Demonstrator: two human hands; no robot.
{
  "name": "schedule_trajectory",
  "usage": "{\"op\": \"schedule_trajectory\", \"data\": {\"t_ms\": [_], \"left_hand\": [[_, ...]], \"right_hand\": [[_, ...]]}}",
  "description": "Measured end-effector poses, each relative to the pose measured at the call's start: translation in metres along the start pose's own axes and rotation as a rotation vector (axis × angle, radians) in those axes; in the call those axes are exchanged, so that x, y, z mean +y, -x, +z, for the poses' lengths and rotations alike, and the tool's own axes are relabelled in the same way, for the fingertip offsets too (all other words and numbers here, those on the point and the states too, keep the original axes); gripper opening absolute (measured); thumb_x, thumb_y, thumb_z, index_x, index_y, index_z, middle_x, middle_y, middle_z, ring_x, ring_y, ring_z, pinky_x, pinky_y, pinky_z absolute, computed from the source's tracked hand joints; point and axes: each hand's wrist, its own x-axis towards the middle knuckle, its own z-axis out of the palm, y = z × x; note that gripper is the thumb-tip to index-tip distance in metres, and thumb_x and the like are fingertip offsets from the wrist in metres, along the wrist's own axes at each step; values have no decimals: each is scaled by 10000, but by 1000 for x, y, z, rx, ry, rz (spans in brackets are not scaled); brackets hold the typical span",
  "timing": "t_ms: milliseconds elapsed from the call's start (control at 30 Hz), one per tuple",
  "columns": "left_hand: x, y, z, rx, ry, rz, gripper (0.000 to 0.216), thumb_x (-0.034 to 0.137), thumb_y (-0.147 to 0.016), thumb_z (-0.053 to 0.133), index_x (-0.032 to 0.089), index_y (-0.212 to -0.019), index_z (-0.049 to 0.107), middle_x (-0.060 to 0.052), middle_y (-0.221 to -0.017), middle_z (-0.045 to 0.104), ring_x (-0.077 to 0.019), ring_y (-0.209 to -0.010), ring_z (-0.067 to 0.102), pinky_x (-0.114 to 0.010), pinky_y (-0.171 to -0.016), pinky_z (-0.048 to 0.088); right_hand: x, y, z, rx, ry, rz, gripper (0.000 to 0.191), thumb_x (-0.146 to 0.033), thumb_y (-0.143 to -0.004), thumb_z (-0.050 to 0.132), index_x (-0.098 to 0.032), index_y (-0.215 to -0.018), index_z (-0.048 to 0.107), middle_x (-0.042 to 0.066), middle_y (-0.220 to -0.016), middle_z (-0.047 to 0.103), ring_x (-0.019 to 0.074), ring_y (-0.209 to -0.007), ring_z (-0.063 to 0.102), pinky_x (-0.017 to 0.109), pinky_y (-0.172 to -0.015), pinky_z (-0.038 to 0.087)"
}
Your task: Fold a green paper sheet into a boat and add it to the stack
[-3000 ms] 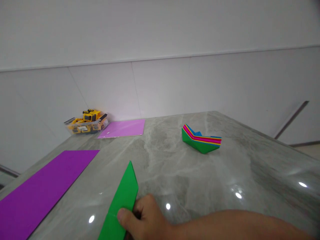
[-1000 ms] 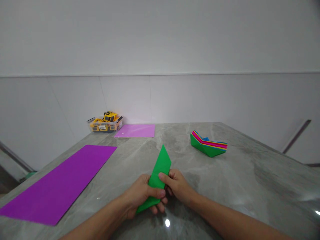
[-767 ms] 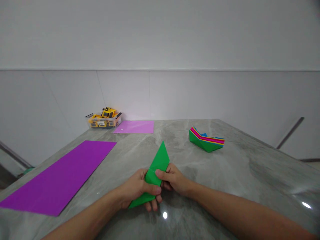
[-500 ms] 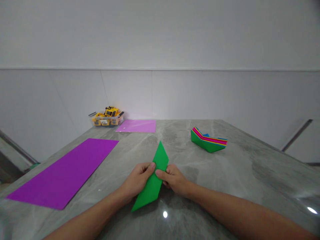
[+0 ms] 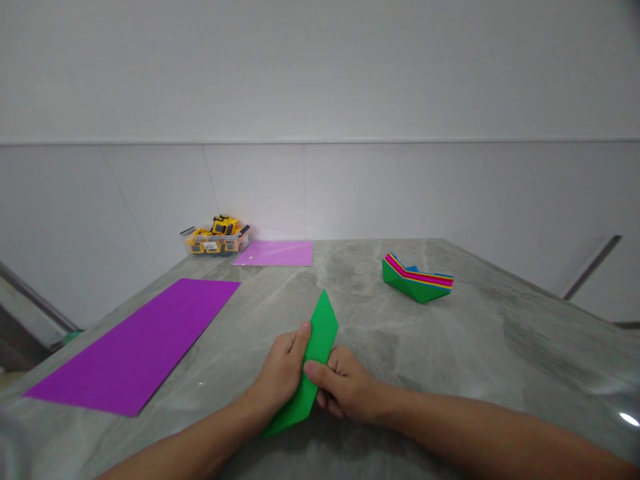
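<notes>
Head view: left hand and right hand grip the green paper at opposite long edges, over the near part of the grey marbled table. Paper's folded to a pointed strip, not spread open. Purple sheet flat, unfolded, near left edge; folded striped boat nearer right edge. Clear box, pink sheet by far-left corner; white wall behind.

The left hand, out of view three seconds ago, now grips the folded green paper. Its thumb, laid across the paper's lower part one second ago, now lies along the paper's upper left edge. The right hand has shifted lower on the paper within the last half second.
</notes>
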Motion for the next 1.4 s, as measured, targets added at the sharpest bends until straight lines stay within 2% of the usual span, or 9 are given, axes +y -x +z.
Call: {"op": "schedule_trajectory", "data": {"t_ms": [133,200,367,467,700,867,1033,1233,1400], "left_hand": [[3,-2,2,276,-99,125,611,754,-820,400,204,-561,460,15,-537,453,-138,-515,413,-254,-482,328],[4,-4,0,320,-118,132,615,771,-798,418,207,-553,436,25,-537,413,-130,-518,377,-256,-479,304],[1,-9,-3,157,-43,-72,643,814,-725,473,215,-505,396,49,-487,322,-110,-465,310,-254,-430,247],[-1,-11,-5,100,39,-128,637,810,-719,494,210,-519,413,51,-480,345,-107,-453,317,-248,-424,245],[3,-14,-12,225,-20,139,586,749,-770,498,193,-587,466,42,-563,385,-119,-528,346,-239,-475,296],[3,-11,-8,108,12,8,614,784,-754,466,205,-554,433,51,-519,359,-111,-489,322,-244,-449,268],[4,-7,-1,-12,125,-135,609,785,-738,493,218,-545,387,70,-495,303,-99,-465,280,-243,-435,242],[5,-9,-5,187,10,76,632,805,-751,462,208,-553,400,52,-524,332,-105,-492,294,-249,-445,249],[0,-10,-7,247,20,74,619,786,-769,470,206,-562,409,50,-519,337,-105,-483,296,-242,-430,252]], "right_hand": [[0,-4,-5,2,91,-34,639,-768,-797,451,-195,-513,453,-40,-428,422,67,-372,369,202,-375,260],[-2,-4,-5,-22,180,-83,607,-710,-831,462,-190,-516,454,-37,-449,436,67,-399,381,199,-403,280],[-7,1,-7,-152,209,-122,601,-683,-880,406,-191,-541,467,-31,-478,460,69,-405,394,199,-422,312],[-6,1,-8,-129,215,-124,603,-699,-874,417,-192,-551,468,-34,-476,462,70,-405,396,201,-427,320],[1,-6,-7,-10,226,-17,645,-711,-884,379,-172,-570,542,-30,-445,472,74,-384,418,192,-410,324],[-2,-1,-7,2,374,-142,604,-602,-929,359,-181,-524,512,-24,-449,452,76,-411,413,196,-427,308],[-10,5,-5,-96,461,-305,529,-468,-960,325,-193,-523,439,-26,-476,434,78,-431,408,208,-458,317],[-6,2,-7,-47,425,-255,469,-423,-934,377,-196,-530,450,-33,-469,427,82,-423,406,212,-447,305],[-6,-3,-11,-65,362,-199,495,-452,-927,406,-185,-517,480,-39,-438,425,76,-398,389,211,-444,312]]}}
